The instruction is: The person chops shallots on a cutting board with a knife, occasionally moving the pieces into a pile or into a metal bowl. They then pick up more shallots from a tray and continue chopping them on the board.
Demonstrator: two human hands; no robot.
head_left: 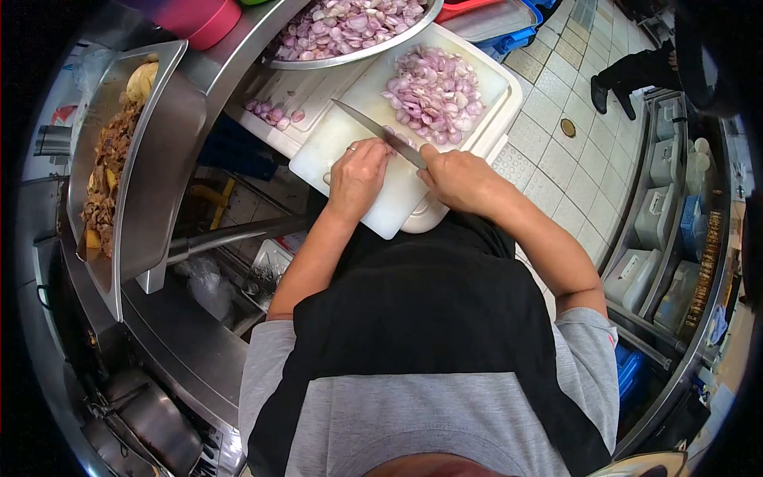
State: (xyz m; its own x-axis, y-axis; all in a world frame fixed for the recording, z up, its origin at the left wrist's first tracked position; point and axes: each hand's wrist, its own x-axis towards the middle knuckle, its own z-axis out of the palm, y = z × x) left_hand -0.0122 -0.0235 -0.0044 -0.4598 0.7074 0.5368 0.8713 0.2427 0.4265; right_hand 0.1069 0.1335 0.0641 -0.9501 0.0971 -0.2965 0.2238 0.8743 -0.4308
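Note:
My right hand [457, 179] is wrapped round the handle of a knife [373, 127], whose blade points to the upper left over a white cutting board [318, 151]. Close beside the blade, my left hand [358, 179] has its fingers curled together on a shallot piece [389, 143], mostly hidden by the fingers. A pile of sliced shallots [433, 91] lies on the board beyond the knife. To the left, several unsliced shallots [278, 115] rest on a cream surface beside the board.
A large metal bowl [346, 62] of sliced shallots stands beyond the board. On the left is a deep metal pan [171, 119] holding brown food. A pink container [214, 24] is at the upper left. Another person's legs [636, 75] show at the upper right.

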